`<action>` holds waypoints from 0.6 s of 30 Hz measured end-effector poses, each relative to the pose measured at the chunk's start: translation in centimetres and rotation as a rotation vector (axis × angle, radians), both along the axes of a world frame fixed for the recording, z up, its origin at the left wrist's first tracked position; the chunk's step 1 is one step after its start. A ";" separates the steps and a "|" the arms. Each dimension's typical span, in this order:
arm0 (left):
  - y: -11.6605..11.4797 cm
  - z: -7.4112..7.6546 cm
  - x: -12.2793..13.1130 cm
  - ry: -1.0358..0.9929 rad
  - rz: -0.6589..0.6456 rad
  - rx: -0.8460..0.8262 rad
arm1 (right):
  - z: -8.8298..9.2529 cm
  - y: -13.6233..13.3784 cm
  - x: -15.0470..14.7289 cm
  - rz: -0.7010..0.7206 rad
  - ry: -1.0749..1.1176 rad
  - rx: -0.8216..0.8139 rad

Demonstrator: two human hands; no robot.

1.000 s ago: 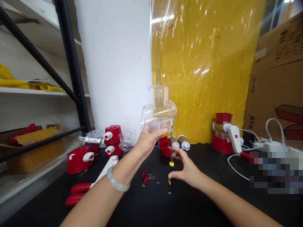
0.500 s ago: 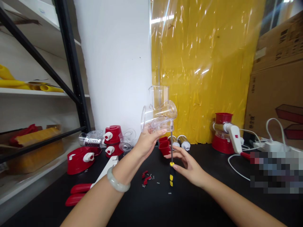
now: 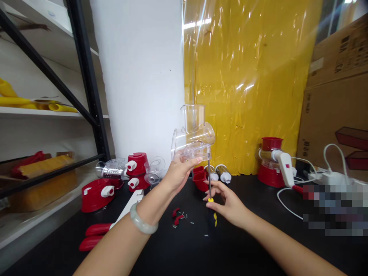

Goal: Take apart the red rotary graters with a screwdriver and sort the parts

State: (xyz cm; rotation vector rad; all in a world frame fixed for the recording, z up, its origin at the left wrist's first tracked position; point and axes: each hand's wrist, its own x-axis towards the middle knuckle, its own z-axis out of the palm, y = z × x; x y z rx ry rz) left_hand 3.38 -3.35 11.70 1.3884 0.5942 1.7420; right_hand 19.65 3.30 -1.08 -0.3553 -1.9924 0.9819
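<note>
My left hand (image 3: 179,170) is closed around the underside of a clear plastic grater housing (image 3: 193,134), holding it up above the black table. The housing has a square chute on top and a round barrel with its wide opening to the left. From below, a screwdriver (image 3: 209,184) stands almost upright with its shaft tip inside the housing's lower right post. At the top of its black and yellow handle, the thumb and fingers of my right hand (image 3: 222,199) pinch it. Whether a screw sits at the tip is too small to tell.
Small red parts (image 3: 177,217) and several metal pins lie on the black table (image 3: 244,249). Two grater drums (image 3: 223,173) and red pushers (image 3: 199,179) stand behind. Red bases (image 3: 96,195) and white-red handles (image 3: 123,214) are left. An assembled grater (image 3: 271,163) stands right, near cardboard boxes (image 3: 333,111).
The screwdriver's handle has swung slightly to the right, and my right hand's fingers have shifted on it. My left hand and the housing stay in place.
</note>
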 end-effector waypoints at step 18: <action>-0.1 0.0 0.0 -0.016 -0.014 -0.009 | -0.1 0.7 0.4 0.004 0.055 0.019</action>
